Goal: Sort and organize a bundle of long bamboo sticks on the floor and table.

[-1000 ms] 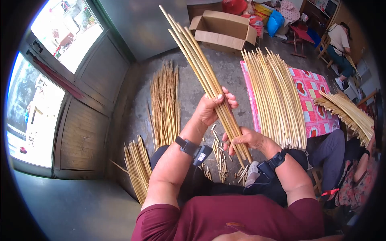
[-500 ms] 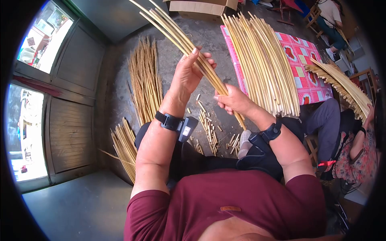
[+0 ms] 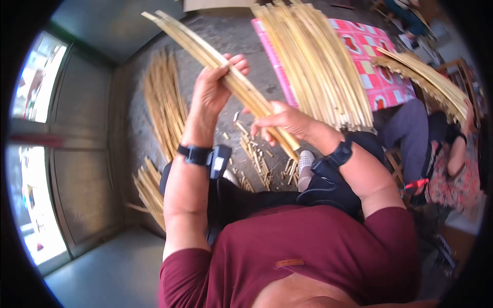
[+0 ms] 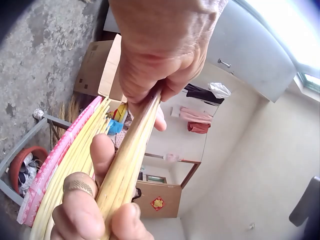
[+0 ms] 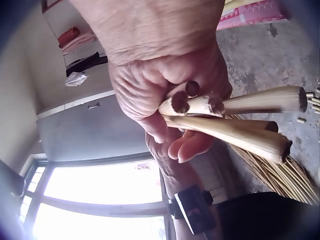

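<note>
A slim bundle of pale yellow plant stalks [image 3: 195, 47] slants up to the left in front of the person. My left hand [image 3: 215, 84] grips it around the middle, thumb across the top. Closer to the near ends, my right hand [image 3: 285, 123] holds the same bundle. In the right wrist view several cut stalk ends [image 5: 250, 132] stick out of the right hand at uneven lengths. A ring [image 4: 80, 185] shows on a right-hand finger in the left wrist view.
Many stalks [image 3: 318, 66] lie on a pink patterned cloth [image 3: 382, 77] at right. Brushy stalks [image 3: 164, 97] and another bundle [image 3: 150, 190] are at left. Short cut pieces [image 3: 254, 156] litter the floor by a shoe [image 3: 306, 160]. Another person's hand [image 3: 468, 115] holds stalks at far right.
The bundle has tipped further left, its far ends lower in view. The right hand has gone from looser fingers to a hold near the bundle's lower end. The head view has tilted downward.
</note>
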A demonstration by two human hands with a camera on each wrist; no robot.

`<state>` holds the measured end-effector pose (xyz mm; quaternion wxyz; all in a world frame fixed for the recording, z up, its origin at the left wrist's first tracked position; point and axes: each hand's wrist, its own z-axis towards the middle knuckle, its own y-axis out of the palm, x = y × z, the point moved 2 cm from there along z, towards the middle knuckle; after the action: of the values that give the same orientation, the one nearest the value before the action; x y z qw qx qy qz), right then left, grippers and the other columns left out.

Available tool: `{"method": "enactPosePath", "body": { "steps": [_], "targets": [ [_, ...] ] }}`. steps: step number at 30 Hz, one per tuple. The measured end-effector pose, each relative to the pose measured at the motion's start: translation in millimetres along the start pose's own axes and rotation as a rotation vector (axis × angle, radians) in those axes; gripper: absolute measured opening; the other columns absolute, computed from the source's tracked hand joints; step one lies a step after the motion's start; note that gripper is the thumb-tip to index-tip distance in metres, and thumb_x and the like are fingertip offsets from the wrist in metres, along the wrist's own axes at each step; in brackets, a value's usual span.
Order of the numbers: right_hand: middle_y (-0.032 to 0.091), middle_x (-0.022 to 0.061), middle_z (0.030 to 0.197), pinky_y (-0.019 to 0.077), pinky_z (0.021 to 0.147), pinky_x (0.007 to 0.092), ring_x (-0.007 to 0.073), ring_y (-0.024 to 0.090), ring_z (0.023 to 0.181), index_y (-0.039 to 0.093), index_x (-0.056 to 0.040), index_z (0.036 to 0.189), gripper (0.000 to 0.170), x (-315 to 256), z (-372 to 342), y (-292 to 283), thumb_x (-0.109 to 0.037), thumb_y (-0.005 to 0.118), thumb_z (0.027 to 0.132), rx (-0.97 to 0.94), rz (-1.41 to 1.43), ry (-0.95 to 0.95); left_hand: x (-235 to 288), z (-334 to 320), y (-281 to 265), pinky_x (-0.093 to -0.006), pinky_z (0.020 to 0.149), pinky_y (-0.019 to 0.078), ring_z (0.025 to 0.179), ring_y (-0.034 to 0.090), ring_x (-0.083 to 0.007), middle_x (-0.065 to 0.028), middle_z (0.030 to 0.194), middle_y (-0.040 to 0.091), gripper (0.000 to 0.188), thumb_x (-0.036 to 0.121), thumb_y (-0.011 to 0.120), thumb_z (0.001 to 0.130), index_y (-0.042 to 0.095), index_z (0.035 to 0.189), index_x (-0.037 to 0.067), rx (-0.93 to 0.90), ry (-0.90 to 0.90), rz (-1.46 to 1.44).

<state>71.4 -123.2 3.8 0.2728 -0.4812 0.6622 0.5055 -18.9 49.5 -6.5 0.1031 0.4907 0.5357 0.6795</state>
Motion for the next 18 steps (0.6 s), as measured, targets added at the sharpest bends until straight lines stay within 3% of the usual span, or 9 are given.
{"method": "enactPosePath", "body": {
  "steps": [2, 4, 7, 8, 10, 11, 12, 14, 18],
  "targets": [
    [0.059, 0.0103, 0.080, 0.0432, 0.042, 0.0189, 0.0051, 0.049, 0.048, 0.044, 0.0000, 0.123, 0.038, 5, -2, -9, -0.012, 0.057, 0.089, -0.060, 0.032, -0.006, -1, 1, 0, -0.0491, 0.102, 0.0425, 0.113, 0.054, -0.0365, -0.0253, 0.122, 0.053, 0.038, -0.002, 0.055, 0.083, 0.045, 0.119, -0.004, -0.151, 0.002, 0.030],
    [0.056, 0.0073, 0.077, 0.0398, 0.040, 0.0182, 0.0036, 0.043, 0.046, 0.045, -0.0009, 0.119, 0.034, -6, -8, -14, -0.010, 0.057, 0.089, -0.011, -0.013, -0.100, 0, -4, 12, -0.0492, 0.101, 0.0405, 0.118, 0.051, -0.0373, -0.0249, 0.127, 0.050, 0.048, 0.014, 0.059, 0.087, 0.040, 0.129, 0.001, -0.245, 0.023, 0.110],
    [0.056, 0.0052, 0.075, 0.0406, 0.040, 0.0190, 0.0040, 0.045, 0.048, 0.045, -0.0004, 0.121, 0.037, -38, -24, -43, -0.007, 0.056, 0.086, 0.411, -0.266, -0.305, 0, -9, 15, -0.0449, 0.095, 0.0462, 0.114, 0.055, -0.0343, -0.0233, 0.125, 0.053, 0.048, 0.017, 0.056, 0.091, 0.038, 0.133, 0.002, -0.140, -0.035, 0.212],
    [0.059, 0.0062, 0.078, 0.0442, 0.042, 0.0211, 0.0070, 0.050, 0.051, 0.043, -0.0007, 0.125, 0.045, -61, -44, -70, -0.005, 0.057, 0.083, 0.750, -0.552, -0.317, -3, -6, 7, -0.0437, 0.093, 0.0477, 0.112, 0.056, -0.0333, -0.0229, 0.124, 0.053, 0.047, 0.017, 0.055, 0.092, 0.038, 0.133, 0.002, -0.091, -0.069, 0.298],
    [0.061, 0.0163, 0.107, 0.0517, 0.076, 0.0338, 0.0247, 0.063, 0.089, 0.038, -0.0036, 0.134, 0.056, -55, -58, -121, -0.003, 0.058, 0.082, 0.932, -0.866, -0.525, -10, -4, -2, -0.0415, 0.089, 0.0503, 0.109, 0.058, -0.0315, -0.0218, 0.122, 0.055, 0.046, 0.017, 0.053, 0.093, 0.038, 0.133, 0.001, -0.029, -0.124, 0.410],
    [0.056, 0.0210, 0.120, 0.0444, 0.093, 0.0395, 0.0338, 0.056, 0.109, 0.035, -0.0037, 0.136, 0.059, -65, -75, -118, -0.003, 0.058, 0.082, 1.080, -1.133, -0.538, -15, -4, -2, -0.0404, 0.087, 0.0514, 0.107, 0.060, -0.0306, -0.0211, 0.120, 0.056, 0.044, 0.016, 0.053, 0.093, 0.038, 0.132, 0.001, -0.026, -0.148, 0.436],
    [0.054, 0.0250, 0.121, 0.0415, 0.096, 0.0416, 0.0389, 0.052, 0.115, 0.033, -0.0040, 0.137, 0.060, -68, -88, -120, -0.004, 0.057, 0.082, 1.140, -1.165, -0.415, -20, -4, -1, -0.0393, 0.085, 0.0525, 0.105, 0.061, -0.0297, -0.0203, 0.119, 0.057, 0.043, 0.015, 0.052, 0.093, 0.039, 0.132, 0.001, -0.021, -0.171, 0.462],
    [0.053, 0.0265, 0.122, 0.0421, 0.096, 0.0419, 0.0393, 0.051, 0.115, 0.033, -0.0046, 0.138, 0.061, -58, -94, -150, -0.005, 0.057, 0.082, 1.177, -1.121, -0.091, -31, -5, 4, -0.0377, 0.084, 0.0529, 0.102, 0.062, -0.0281, -0.0181, 0.114, 0.060, 0.036, 0.015, 0.051, 0.094, 0.044, 0.126, 0.001, -0.026, -0.229, 0.524],
    [0.051, 0.0279, 0.124, 0.0427, 0.095, 0.0417, 0.0381, 0.051, 0.116, 0.031, -0.0079, 0.140, 0.063, -52, -101, -159, -0.008, 0.058, 0.082, 1.095, -1.266, 0.134, -53, -5, 16, -0.0382, 0.086, 0.0521, 0.103, 0.062, -0.0275, -0.0165, 0.113, 0.062, 0.032, 0.019, 0.053, 0.094, 0.049, 0.121, 0.004, -0.108, -0.376, 0.618]
  ]
}}
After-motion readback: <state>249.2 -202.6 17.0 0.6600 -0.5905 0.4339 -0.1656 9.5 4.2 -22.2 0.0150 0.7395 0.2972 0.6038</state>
